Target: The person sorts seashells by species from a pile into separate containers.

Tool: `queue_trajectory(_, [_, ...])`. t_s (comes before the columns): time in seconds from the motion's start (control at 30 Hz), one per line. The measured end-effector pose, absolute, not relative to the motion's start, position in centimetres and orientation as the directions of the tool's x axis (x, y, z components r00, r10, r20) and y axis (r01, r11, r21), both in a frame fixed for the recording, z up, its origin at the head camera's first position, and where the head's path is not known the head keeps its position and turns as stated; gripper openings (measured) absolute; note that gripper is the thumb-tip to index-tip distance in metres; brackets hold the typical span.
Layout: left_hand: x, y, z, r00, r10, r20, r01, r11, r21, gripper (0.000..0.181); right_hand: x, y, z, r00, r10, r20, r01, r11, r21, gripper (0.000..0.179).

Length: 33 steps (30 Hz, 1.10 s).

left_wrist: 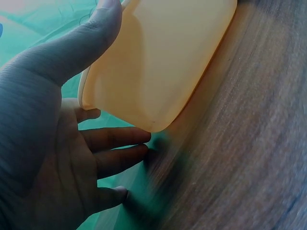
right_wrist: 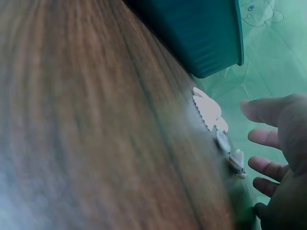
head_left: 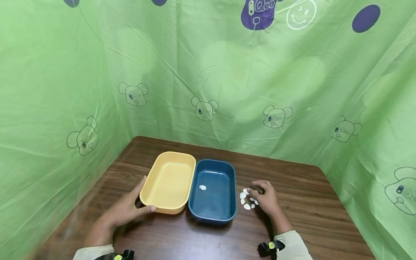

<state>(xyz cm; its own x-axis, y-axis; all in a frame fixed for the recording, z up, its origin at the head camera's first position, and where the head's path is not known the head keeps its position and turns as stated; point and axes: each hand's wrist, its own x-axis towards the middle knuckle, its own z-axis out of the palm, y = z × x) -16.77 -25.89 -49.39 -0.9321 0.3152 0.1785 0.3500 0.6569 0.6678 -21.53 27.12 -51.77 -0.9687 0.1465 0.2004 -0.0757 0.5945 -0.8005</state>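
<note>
My left hand point(head_left: 126, 207) holds the near-left corner of a yellow plastic tray point(head_left: 152, 202), thumb against the near wall and forefinger along the left side. In the left wrist view the other fingers point(left_wrist: 122, 155) spread below the tray's rim. My right hand point(head_left: 268, 198) hovers over several small white seashells point(head_left: 242, 195) on the table, its fingers loosely bent with nothing visible between them. Some shells show scalloped edges in the right wrist view, where the fingers point(right_wrist: 264, 137) stand apart from them. One white shell point(head_left: 203, 187) lies inside the blue tray point(head_left: 212, 213).
The yellow and blue trays stand side by side on a dark wooden table point(head_left: 292, 180). The shells lie just right of the blue tray. A green printed curtain point(head_left: 234, 72) hangs behind the table and along both sides.
</note>
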Motion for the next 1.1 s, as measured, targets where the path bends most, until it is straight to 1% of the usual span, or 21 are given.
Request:
queue_trajectory(0.13, [-16.7, -25.9, -49.4, -0.933, 0.313, 0.175, 0.345, 0.651, 0.676, 0.123, -21.5, 27.4, -52.2, -0.970, 0.124, 0.207, -0.096, 0.589, -0.803, 0.036])
queue_trajectory(0.37, [-16.7, -25.9, -49.1, -0.931, 0.320, 0.176, 0.352, 0.652, 0.672, 0.123, -21.5, 28.0, -52.7, -0.976, 0.137, 0.172, -0.068, 0.558, -0.827, 0.032])
queue_trajectory(0.93, [-16.5, -26.0, -49.0, -0.934, 0.315, 0.171, 0.343, 0.651, 0.677, 0.122, -21.4, 28.4, -52.7, -0.978, 0.121, 0.170, -0.059, 0.622, -0.780, 0.031])
queue_trajectory(1.1, [-16.5, -26.0, -49.1, -0.934, 0.316, 0.169, 0.341, 0.640, 0.688, 0.122, -21.4, 28.5, -52.7, -0.977, 0.122, 0.173, -0.060, 0.625, -0.779, 0.028])
